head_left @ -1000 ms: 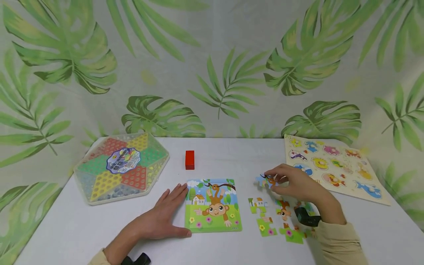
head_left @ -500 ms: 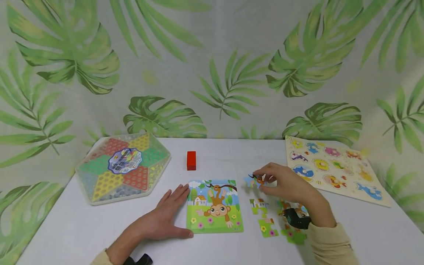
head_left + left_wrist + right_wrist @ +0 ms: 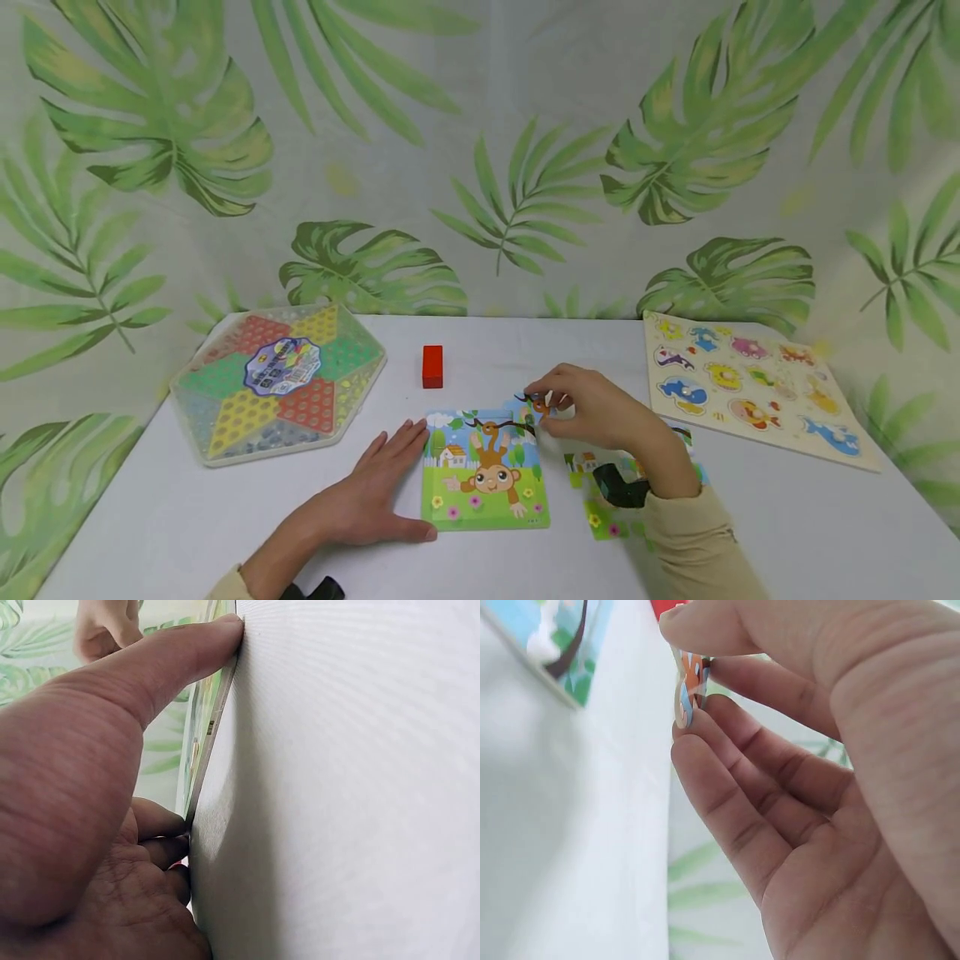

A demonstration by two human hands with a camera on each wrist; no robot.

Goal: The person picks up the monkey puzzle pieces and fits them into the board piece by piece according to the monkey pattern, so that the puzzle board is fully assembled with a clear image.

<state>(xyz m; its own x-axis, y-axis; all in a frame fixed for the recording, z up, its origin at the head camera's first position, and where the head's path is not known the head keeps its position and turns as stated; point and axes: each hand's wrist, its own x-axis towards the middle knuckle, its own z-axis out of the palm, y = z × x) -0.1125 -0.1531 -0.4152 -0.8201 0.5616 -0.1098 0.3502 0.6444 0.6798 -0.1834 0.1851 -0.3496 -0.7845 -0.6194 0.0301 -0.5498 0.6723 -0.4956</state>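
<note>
Beige at the sleeves (image 3: 705, 542), pinches a branch-printed jigsaw piece (image 3: 692, 679) between thumb and fingertips of the right hand (image 3: 588, 408), near the far right corner of the monkey puzzle board (image 3: 486, 479). Rests the left hand (image 3: 371, 498) on the surface (image 3: 487, 567), fingers straight, thumb spread, along the board's left side. Has loose jigsaw pieces (image 3: 604, 518) partly hidden under the right wrist.

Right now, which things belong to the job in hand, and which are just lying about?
In the job, by the look of it:
puzzle piece, pinched by the right hand
monkey picture board, left hand at its edge
loose puzzle pieces

Just lying about:
hexagonal star board
red block
animal board
</note>
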